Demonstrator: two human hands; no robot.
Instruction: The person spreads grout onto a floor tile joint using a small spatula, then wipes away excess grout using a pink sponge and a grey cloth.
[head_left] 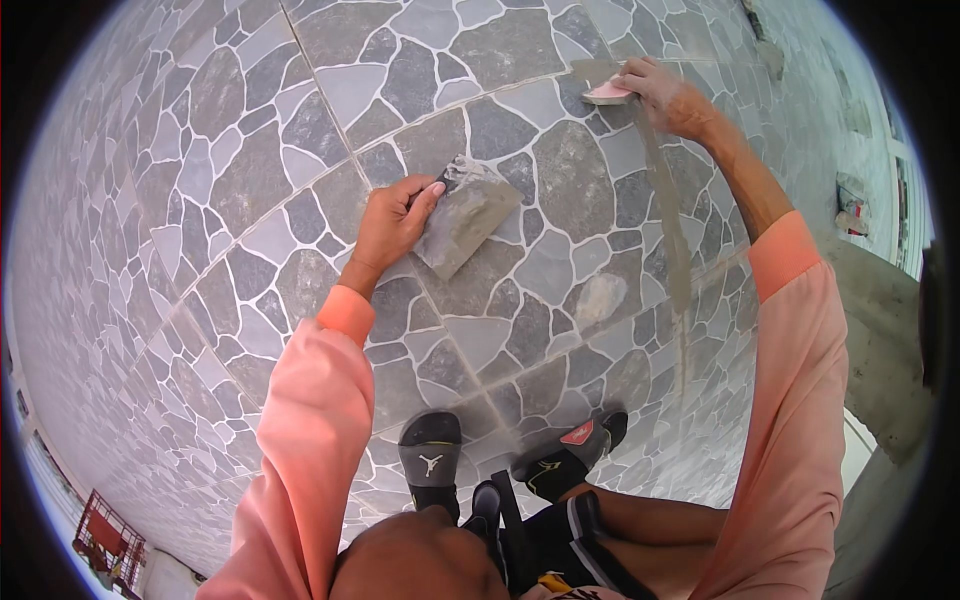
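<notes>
Left hand [392,222] grips a grout-caked trowel [466,214] flat on the tiles [240,170]. Right hand [668,95] pinches a pink pad [607,92] against a joint.

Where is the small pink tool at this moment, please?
In the head view, the pink tool is at upper right, held in the right hand against a grey-smeared tile joint, beyond the left hand.

**Materials and finishes, floor and tools**

We note the tiled floor [250,180]: stone-pattern tiles, grey, with a slight sheen. The grout strip [665,215] along one joint looks wet, matt and gritty. The trowel [465,215] in our left hand [390,225] is flat, smeared with rough grey mortar. The scraper [607,92] in our right hand [670,95] looks like smooth pink plastic. Our sleeves [310,430] are soft matt cloth.
</notes>
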